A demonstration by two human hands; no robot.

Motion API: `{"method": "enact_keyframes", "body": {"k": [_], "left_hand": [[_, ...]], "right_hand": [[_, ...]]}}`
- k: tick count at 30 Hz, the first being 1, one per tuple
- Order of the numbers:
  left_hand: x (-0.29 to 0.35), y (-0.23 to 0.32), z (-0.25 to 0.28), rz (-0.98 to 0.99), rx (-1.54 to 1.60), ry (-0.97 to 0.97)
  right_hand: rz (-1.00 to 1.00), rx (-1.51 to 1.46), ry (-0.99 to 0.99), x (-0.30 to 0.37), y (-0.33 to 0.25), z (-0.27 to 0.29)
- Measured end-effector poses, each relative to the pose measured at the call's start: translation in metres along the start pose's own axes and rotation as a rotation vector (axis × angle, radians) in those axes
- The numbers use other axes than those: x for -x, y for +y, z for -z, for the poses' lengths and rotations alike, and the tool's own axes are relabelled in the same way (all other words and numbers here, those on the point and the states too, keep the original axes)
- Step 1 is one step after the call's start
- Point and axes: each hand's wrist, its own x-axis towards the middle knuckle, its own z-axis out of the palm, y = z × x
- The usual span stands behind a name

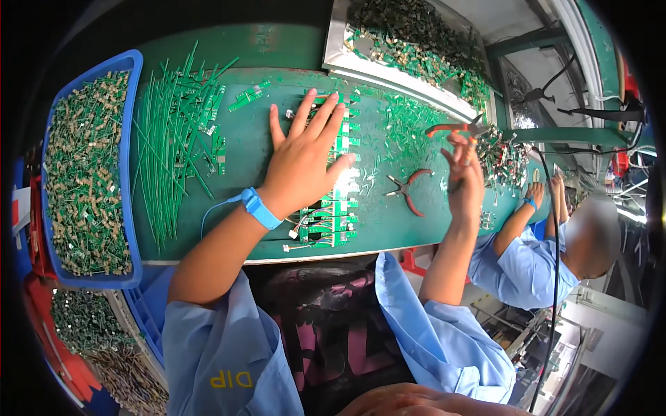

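My left hand (304, 156) lies with its fingers spread over a row of small green circuit boards (334, 225). Short wires with white plugs stick out along the near-left side of these boards. A blue wristband (259, 208) with a thin cord is on my left wrist. Raised to the right of the boards, my right hand (465, 184) grips orange-handled cutting pliers (449, 129), whose jaws point right and away from me. Between the two hands, a second pair of pliers (414, 196) with red handles rests on the green mat (239, 156).
At left stands a blue bin (136, 90) full of small boards, beside a pile of thin green strips (170, 149). Green scraps (406, 132) litter the mat. A lit metal tray (416, 84) of boards lies at the back. A co-worker (531, 256) sits at right.
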Motion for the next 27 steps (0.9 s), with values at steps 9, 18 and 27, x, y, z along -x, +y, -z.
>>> {"method": "enact_keyframes", "body": {"k": [9,18,27], "left_hand": [[0.002,-0.003,0.003,-0.004,-0.015,-0.001],[-0.002,-0.003,0.003,0.008,0.017,0.005],[0.002,-0.003,0.000,0.004,0.038,0.044]], "right_hand": [[-0.082,0.151,-0.325,0.048,0.005,-0.013],[-0.093,0.300,-0.168,0.021,-0.009,-0.060],[0.801,1.414,-0.453,-0.042,-0.086,-0.095]]}}
